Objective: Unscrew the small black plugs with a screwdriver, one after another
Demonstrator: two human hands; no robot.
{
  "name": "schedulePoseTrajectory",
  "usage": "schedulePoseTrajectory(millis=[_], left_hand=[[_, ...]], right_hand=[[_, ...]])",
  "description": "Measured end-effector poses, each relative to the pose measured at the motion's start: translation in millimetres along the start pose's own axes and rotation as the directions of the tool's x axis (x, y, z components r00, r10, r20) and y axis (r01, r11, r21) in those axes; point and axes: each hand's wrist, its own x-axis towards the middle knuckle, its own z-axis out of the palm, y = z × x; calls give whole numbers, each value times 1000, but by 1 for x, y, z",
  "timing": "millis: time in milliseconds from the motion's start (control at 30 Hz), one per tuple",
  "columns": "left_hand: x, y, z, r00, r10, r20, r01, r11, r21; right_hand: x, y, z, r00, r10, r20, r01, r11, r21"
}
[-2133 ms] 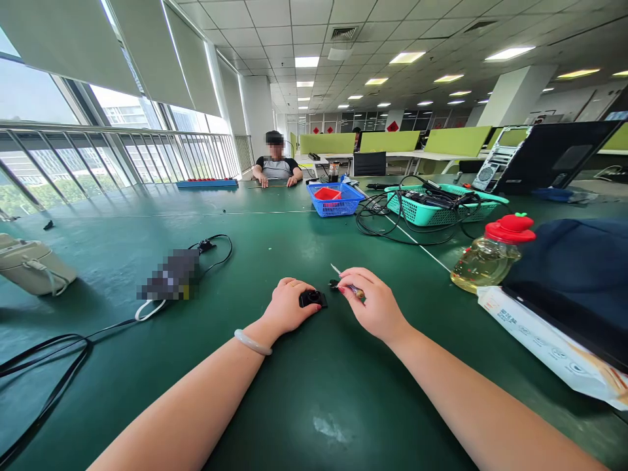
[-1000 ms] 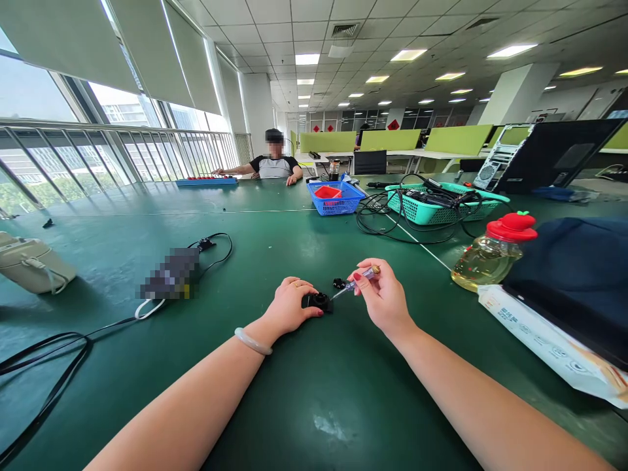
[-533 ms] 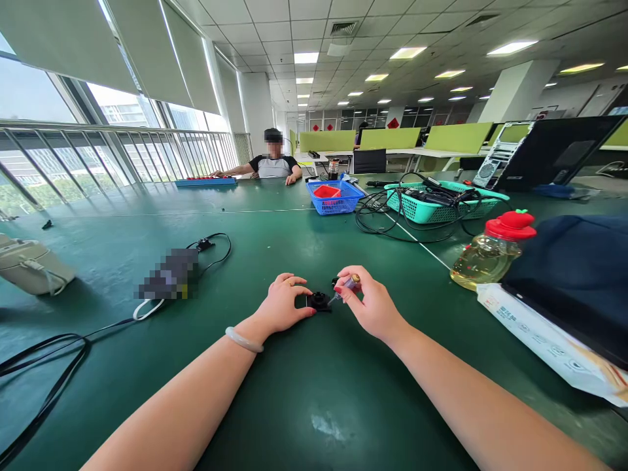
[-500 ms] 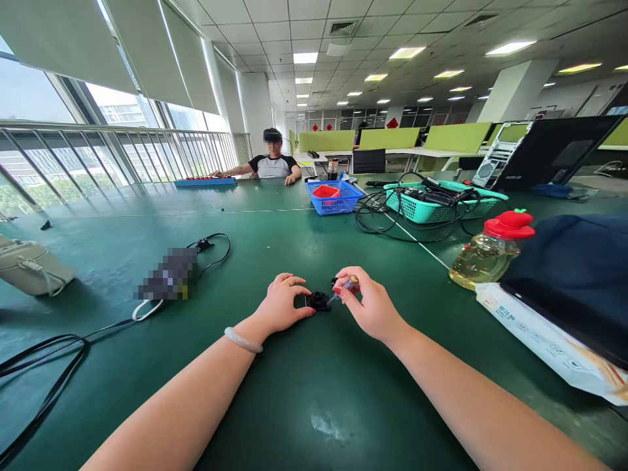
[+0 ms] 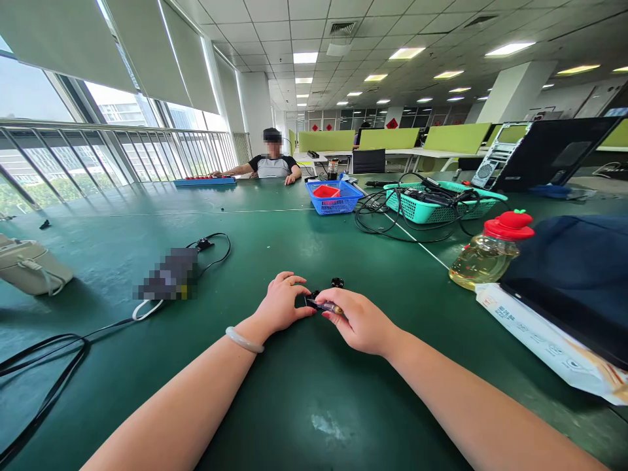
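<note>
On the green table in front of me lies a small black part (image 5: pixel 310 299), which my left hand (image 5: pixel 283 304) grips between thumb and fingers. My right hand (image 5: pixel 362 317) pinches a small screwdriver (image 5: pixel 331 307) with a partly clear handle. The screwdriver slants down to the left, its tip end over the black part. Where exactly the tip touches is too small to tell, and my right fingers cover much of the part. Just beyond my right hand sits another small black piece (image 5: pixel 337 282), apart from both hands.
Left of my hands lies a blurred dark box (image 5: pixel 167 275) with cables. Farther off are a blue basket (image 5: pixel 334 203) and a teal basket (image 5: pixel 432 212) of wires. A red-capped bottle (image 5: pixel 483 261) and a white packet (image 5: pixel 544 340) are at right. Another person (image 5: pixel 275 163) sits opposite.
My right hand has tipped the screwdriver over to a flatter angle and moved its tip left over the black part. The black piece behind is now uncovered. My left hand is almost unmoved.
</note>
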Motion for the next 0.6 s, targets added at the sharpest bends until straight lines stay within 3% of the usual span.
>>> schedulePoseTrajectory(millis=[167,433,600], left_hand=[[0,1,-1,1000,-7,4,7,1000,13],[-1,2,-1,1000,-15,-4,15,1000,8],[-2,4,-4,999,-32,-4,32,999,1]], right_hand=[[-1,0,-2,997,50,-56,-51,999,-12],[3,-2,-4,992,126,25,-126,992,-4],[1,-1,-8,980,153,-128,-145,987,68]])
